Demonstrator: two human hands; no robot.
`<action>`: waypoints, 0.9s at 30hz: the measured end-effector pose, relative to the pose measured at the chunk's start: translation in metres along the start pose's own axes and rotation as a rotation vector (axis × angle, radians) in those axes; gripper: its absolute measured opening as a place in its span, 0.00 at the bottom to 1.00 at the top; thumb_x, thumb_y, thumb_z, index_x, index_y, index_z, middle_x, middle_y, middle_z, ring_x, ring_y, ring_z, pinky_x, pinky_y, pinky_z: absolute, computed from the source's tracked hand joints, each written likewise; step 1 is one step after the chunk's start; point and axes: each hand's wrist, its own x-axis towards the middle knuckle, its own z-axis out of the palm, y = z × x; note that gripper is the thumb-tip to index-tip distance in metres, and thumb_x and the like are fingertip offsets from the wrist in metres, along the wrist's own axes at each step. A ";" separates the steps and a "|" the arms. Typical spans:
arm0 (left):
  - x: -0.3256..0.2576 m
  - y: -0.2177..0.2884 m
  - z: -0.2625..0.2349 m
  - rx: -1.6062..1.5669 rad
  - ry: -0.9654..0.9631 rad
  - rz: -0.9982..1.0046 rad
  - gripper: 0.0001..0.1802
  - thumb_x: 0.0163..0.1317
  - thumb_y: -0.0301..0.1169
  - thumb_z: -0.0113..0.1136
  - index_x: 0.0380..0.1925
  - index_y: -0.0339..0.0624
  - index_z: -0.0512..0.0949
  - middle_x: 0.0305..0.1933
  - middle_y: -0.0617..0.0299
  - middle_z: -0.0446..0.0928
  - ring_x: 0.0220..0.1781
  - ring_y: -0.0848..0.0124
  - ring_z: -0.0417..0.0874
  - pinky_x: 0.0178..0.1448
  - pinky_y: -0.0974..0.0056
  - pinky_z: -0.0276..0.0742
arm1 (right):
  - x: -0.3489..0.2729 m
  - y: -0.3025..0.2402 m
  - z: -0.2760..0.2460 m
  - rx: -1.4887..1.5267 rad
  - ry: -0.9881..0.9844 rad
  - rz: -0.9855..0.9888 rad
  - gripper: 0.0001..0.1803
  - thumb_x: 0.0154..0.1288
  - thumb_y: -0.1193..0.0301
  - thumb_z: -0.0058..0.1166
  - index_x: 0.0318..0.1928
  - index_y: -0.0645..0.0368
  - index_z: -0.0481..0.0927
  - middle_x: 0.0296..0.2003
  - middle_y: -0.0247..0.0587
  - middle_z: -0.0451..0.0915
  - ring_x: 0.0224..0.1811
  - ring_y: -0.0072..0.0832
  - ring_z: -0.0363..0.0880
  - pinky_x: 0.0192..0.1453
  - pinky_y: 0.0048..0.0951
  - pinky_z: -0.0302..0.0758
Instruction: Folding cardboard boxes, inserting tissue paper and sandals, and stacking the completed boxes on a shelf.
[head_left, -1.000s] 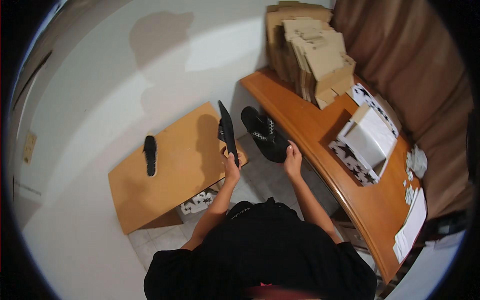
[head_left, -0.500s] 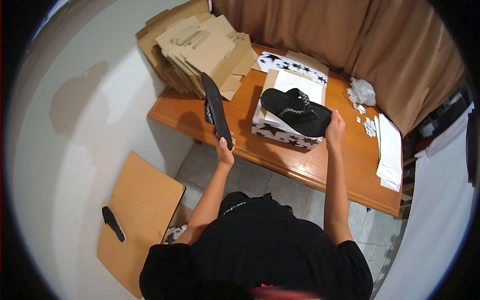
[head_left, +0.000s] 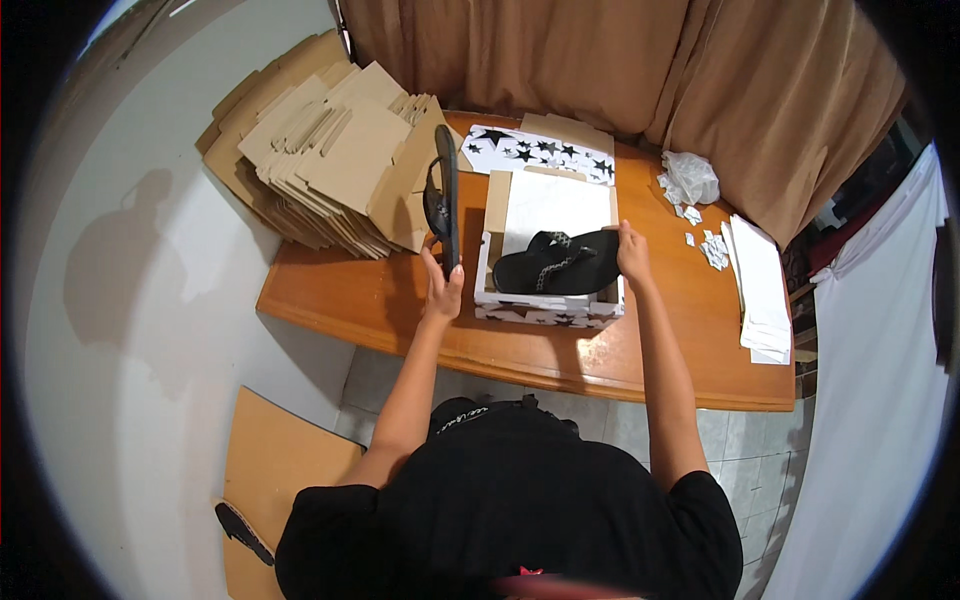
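Observation:
My left hand (head_left: pixel 442 287) grips a black flip-flop (head_left: pixel 449 195) by one end, holding it upright on its edge left of an open shoebox. In my right hand (head_left: pixel 631 250) is the end of a second black flip-flop (head_left: pixel 600 262), its strap patterned in black and white. That one lies level, partly inside or just over the white shoebox (head_left: pixel 550 317) with black stars; whether it touches the bottom is hidden. White paper (head_left: pixel 560 205) stands up at the box's back. Behind it lies the star-printed lid (head_left: pixel 540 150).
Flattened cardboard boxes (head_left: pixel 330 150) lean in a stack at the table's back left. A clear plastic bag (head_left: pixel 690 178), small white slips (head_left: pixel 714 250) and a white paper pile (head_left: pixel 755 290) occupy the right. Another black sandal (head_left: pixel 244 532) lies on a brown board (head_left: pixel 280 450) at lower left.
The right flip-flop has come lower, into line with the box opening. My left hand has turned its flip-flop more upright. The view has shifted, moving the table within the picture.

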 end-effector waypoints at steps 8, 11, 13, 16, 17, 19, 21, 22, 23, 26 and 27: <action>0.017 -0.024 0.006 0.094 -0.131 -0.060 0.46 0.52 0.55 0.49 0.60 0.34 0.45 0.53 0.39 0.61 0.51 0.56 0.67 0.55 0.55 0.62 | -0.005 0.037 0.028 0.066 -0.009 0.144 0.26 0.72 0.62 0.31 0.34 0.67 0.80 0.26 0.39 0.78 0.30 0.24 0.73 0.40 0.25 0.70; 0.023 -0.025 0.010 0.142 -0.128 0.004 0.46 0.51 0.56 0.49 0.59 0.34 0.45 0.55 0.37 0.58 0.55 0.52 0.65 0.60 0.54 0.58 | -0.005 0.052 0.030 0.099 -0.046 0.210 0.25 0.72 0.63 0.31 0.35 0.67 0.79 0.28 0.40 0.78 0.31 0.25 0.73 0.41 0.26 0.70; 0.026 -0.019 0.012 0.149 -0.138 0.028 0.47 0.50 0.56 0.50 0.60 0.35 0.45 0.56 0.37 0.58 0.56 0.52 0.64 0.62 0.54 0.57 | -0.004 0.056 0.028 0.027 -0.083 0.231 0.23 0.71 0.64 0.31 0.34 0.66 0.80 0.28 0.46 0.78 0.31 0.31 0.75 0.40 0.30 0.70; 0.030 -0.011 0.015 0.141 -0.196 0.031 0.47 0.50 0.55 0.51 0.60 0.36 0.45 0.56 0.37 0.58 0.58 0.51 0.63 0.64 0.54 0.54 | 0.003 0.061 0.023 -0.203 -0.149 0.103 0.21 0.69 0.66 0.33 0.35 0.65 0.80 0.31 0.53 0.79 0.35 0.40 0.77 0.43 0.35 0.71; 0.030 -0.011 0.015 0.138 -0.199 0.017 0.47 0.49 0.55 0.51 0.60 0.37 0.45 0.57 0.38 0.58 0.59 0.51 0.62 0.64 0.53 0.53 | 0.004 0.060 0.022 -0.202 -0.140 0.114 0.21 0.69 0.66 0.33 0.35 0.65 0.80 0.31 0.53 0.79 0.35 0.40 0.77 0.43 0.35 0.71; 0.030 -0.015 0.015 0.133 -0.214 0.004 0.47 0.49 0.55 0.52 0.61 0.37 0.45 0.57 0.38 0.57 0.59 0.51 0.61 0.64 0.53 0.52 | 0.003 0.054 0.023 -0.339 -0.219 0.040 0.19 0.67 0.65 0.36 0.36 0.63 0.80 0.34 0.57 0.78 0.40 0.48 0.77 0.46 0.38 0.71; 0.029 -0.024 0.009 0.124 -0.201 0.003 0.47 0.49 0.54 0.52 0.61 0.37 0.45 0.58 0.38 0.56 0.61 0.52 0.60 0.65 0.52 0.51 | -0.001 0.043 0.027 -0.435 -0.291 0.072 0.19 0.67 0.64 0.36 0.36 0.63 0.81 0.35 0.57 0.78 0.41 0.49 0.76 0.47 0.39 0.71; 0.029 -0.024 0.010 0.119 -0.212 0.004 0.47 0.49 0.54 0.52 0.61 0.37 0.45 0.58 0.38 0.56 0.61 0.52 0.60 0.65 0.52 0.51 | -0.004 0.042 0.027 -0.530 -0.368 0.100 0.19 0.66 0.63 0.37 0.36 0.62 0.81 0.36 0.57 0.78 0.42 0.50 0.76 0.48 0.40 0.70; 0.029 -0.024 0.010 0.120 -0.199 0.024 0.47 0.49 0.53 0.53 0.61 0.37 0.45 0.58 0.38 0.56 0.61 0.52 0.59 0.65 0.52 0.51 | -0.005 0.045 0.029 -0.489 -0.389 0.138 0.18 0.66 0.63 0.38 0.38 0.61 0.80 0.37 0.58 0.78 0.43 0.52 0.75 0.48 0.40 0.70; 0.030 -0.012 0.014 0.103 -0.185 0.025 0.46 0.48 0.51 0.53 0.60 0.37 0.46 0.58 0.39 0.56 0.61 0.52 0.59 0.66 0.52 0.50 | -0.008 0.047 0.031 -0.355 -0.360 0.089 0.18 0.66 0.64 0.39 0.42 0.63 0.78 0.38 0.58 0.77 0.44 0.50 0.75 0.49 0.39 0.70; 0.031 -0.009 0.014 0.115 -0.173 0.067 0.46 0.47 0.51 0.54 0.60 0.37 0.46 0.57 0.39 0.56 0.60 0.52 0.60 0.65 0.53 0.52 | -0.008 0.047 0.030 -0.355 -0.358 0.089 0.18 0.66 0.64 0.39 0.42 0.63 0.78 0.38 0.58 0.77 0.44 0.50 0.75 0.49 0.39 0.70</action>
